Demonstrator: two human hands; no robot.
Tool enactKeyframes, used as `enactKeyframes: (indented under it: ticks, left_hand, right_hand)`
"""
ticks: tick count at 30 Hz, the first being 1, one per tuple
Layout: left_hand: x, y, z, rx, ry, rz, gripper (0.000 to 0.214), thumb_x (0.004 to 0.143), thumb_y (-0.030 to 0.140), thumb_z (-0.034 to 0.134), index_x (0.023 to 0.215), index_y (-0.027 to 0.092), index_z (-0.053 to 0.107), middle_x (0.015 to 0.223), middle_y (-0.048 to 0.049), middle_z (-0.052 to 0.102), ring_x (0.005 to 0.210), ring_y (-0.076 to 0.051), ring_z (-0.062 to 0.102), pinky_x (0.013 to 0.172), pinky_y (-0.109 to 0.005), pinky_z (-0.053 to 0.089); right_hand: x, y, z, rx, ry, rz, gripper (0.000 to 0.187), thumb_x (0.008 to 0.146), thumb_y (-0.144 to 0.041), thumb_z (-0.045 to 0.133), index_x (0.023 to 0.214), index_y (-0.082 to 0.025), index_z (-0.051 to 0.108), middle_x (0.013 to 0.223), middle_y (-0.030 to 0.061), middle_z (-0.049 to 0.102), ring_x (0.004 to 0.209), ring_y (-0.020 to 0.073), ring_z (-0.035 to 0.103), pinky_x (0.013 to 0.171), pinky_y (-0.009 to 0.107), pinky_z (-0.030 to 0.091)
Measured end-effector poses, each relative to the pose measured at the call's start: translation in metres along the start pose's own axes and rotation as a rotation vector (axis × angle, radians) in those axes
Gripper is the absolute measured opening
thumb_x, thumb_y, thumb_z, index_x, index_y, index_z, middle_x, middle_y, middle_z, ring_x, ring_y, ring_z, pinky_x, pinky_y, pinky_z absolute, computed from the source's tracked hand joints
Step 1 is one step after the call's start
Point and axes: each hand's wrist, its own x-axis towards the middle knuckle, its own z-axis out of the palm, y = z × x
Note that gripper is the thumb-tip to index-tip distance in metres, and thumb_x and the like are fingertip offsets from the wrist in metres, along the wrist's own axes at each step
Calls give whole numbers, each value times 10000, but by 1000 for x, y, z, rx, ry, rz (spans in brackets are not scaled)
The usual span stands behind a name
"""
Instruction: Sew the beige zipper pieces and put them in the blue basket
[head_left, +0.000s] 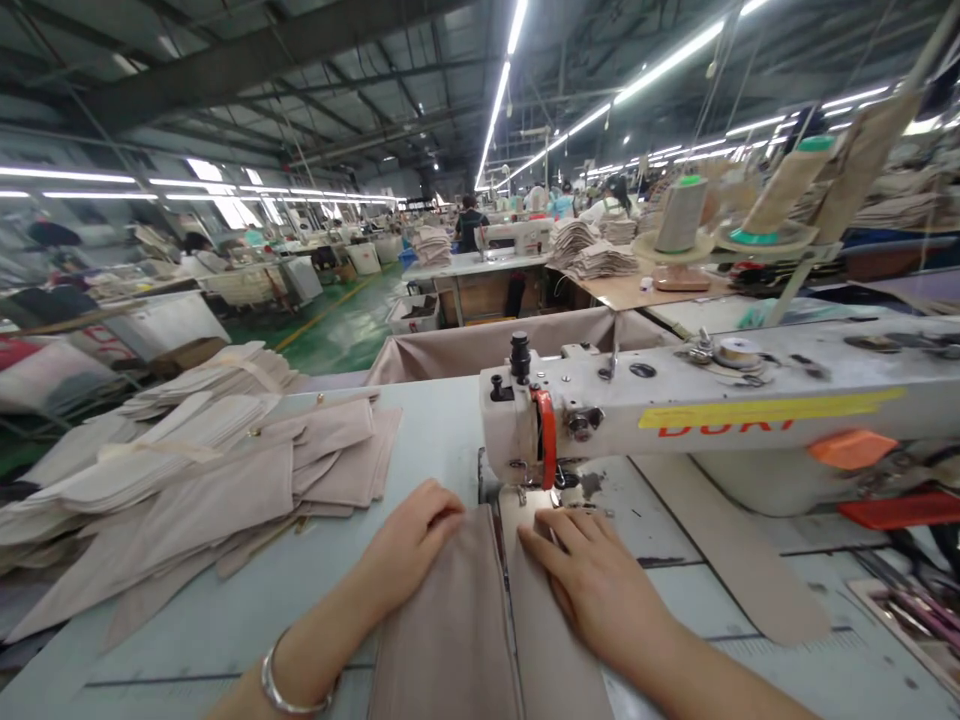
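A long mauve-beige fabric piece (pixel 450 610) lies lengthwise on the sewing table in front of me. Beside it, a paler strip (pixel 551 640) runs up under the presser foot of a white sewing machine (pixel 600 410). At the left edge of the fabric piece is my left hand (pixel 409 545), its fingers curled together and the thumb pinching the cloth's upper edge. My right hand (pixel 600 580) rests flat on the pale strip just before the needle area, fingers stretched out. The needle tip is hard to make out.
Stacked fabric pieces (pixel 225 470) and tied pale bundles (pixel 165 440) cover the table's left side. A loose rounded strip (pixel 750 560) lies under the machine arm. Thread cones (pixel 682 215) stand behind it. Scissors-like tools (pixel 907 590) sit far right. Co-workers are in the background.
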Motion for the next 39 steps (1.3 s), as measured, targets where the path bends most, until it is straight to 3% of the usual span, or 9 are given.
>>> enactKeyframes:
  ticks: [5,10,17,29,34,39]
  left_hand:
    - [17,23,31,-135,14,-54,66,869,204,610,832,198,665,849,-5,623,813,-169,584,737,-273,423]
    - [37,26,45,-98,18,-73,9,818,197,667,818,196,676,823,-2,655,791,-178,608,724,-272,434]
    - [45,26,50,-3,28,-81,107,861,205,575,813,185,669,825,-46,691,783,-212,641,701,-291,467]
    - [49,28,45,25,42,-37,143,892,182,550,867,175,690,894,-65,708,861,-239,651,755,-318,498]
    - [33,35,47,183,33,90,162,943,157,517,985,194,669,1075,-68,683,1036,-253,614,916,-405,488]
    - [7,38,54,285,-48,301,305,956,129,514,1256,176,541,1294,-81,611,1240,-239,536,1147,-510,339]
  right_hand:
    - [1,0,3,5,17,18,381,909,-122,512,1283,-186,541,1269,96,545,1101,279,471,935,447,368]
    - [1,1,5,11,29,34,421,900,-96,471,1320,-101,500,1232,138,561,1063,282,479,927,454,373]
    - [2,2,5,-11,-19,51,535,910,-121,455,1443,-126,404,1266,139,536,1075,302,464,918,473,379]
    - [5,2,2,0,3,45,522,896,-105,439,1418,-107,439,1315,127,511,1074,292,454,914,461,384]
    - [3,3,1,24,11,47,486,915,-115,443,1401,-138,451,1304,107,524,1068,284,467,907,451,385]
    - [0,2,1,54,30,41,458,913,-109,467,1365,-180,481,1257,103,548,1082,280,478,927,451,379]
